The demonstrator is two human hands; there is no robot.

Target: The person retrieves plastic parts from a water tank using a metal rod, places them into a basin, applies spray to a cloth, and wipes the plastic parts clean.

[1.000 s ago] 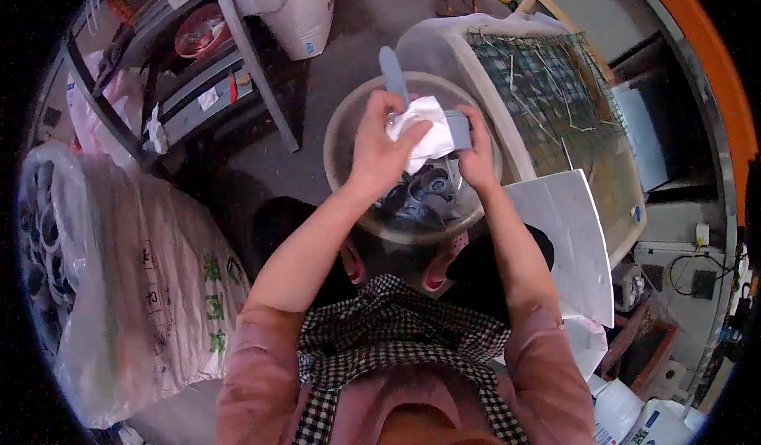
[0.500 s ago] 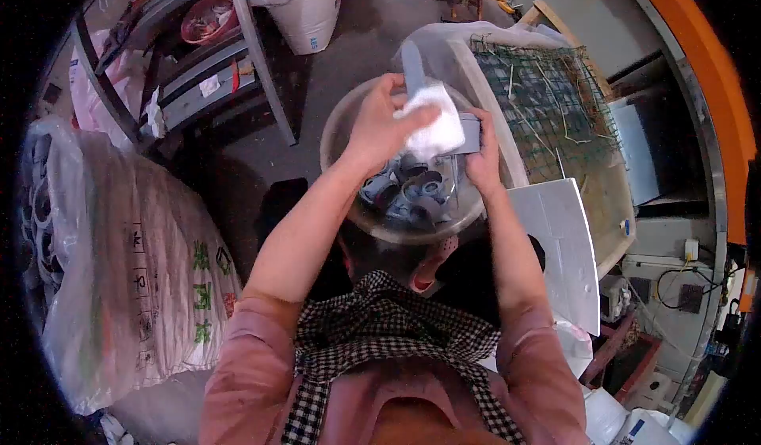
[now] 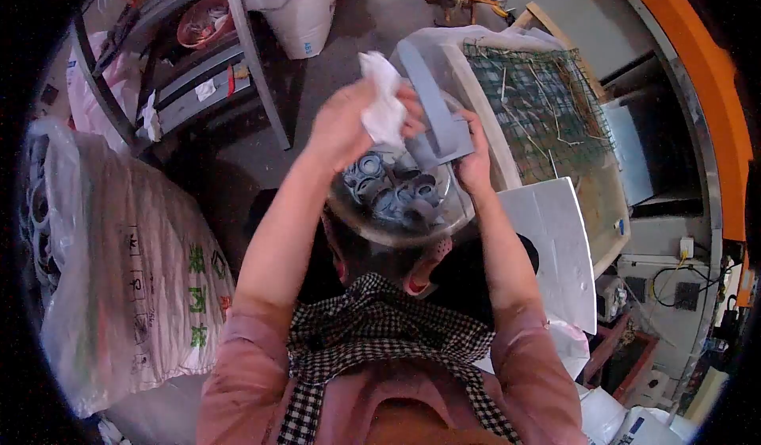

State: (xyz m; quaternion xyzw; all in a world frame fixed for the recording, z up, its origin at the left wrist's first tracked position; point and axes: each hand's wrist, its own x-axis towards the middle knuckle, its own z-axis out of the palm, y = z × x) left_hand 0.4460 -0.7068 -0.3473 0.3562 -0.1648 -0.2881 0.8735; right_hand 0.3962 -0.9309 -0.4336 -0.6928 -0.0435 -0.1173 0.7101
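My left hand (image 3: 346, 121) is closed on a crumpled white cloth (image 3: 384, 100), somewhat blurred by motion. Close by on its right, my right hand (image 3: 473, 158) grips a long grey plastic part (image 3: 430, 100) by its wider lower end. The part tilts up and to the left, its narrow end pointing away from me. Below both hands stands a round, pale tub (image 3: 457, 227) between my legs. Several grey ring-shaped plastic pieces (image 3: 394, 191) lie heaped in it.
A large plastic sack (image 3: 151, 270) stands at my left, near a metal rack (image 3: 258, 60). To the right, green wire mesh (image 3: 539, 96) lies over a wooden-edged bin (image 3: 495, 124). A white board (image 3: 555, 243) leans beside my right arm. White sacks (image 3: 305, 17) stand at the back.
My left hand with the cloth has moved left, away from the grey part. More of the part now shows, and my right hand has shifted slightly left and down with it.
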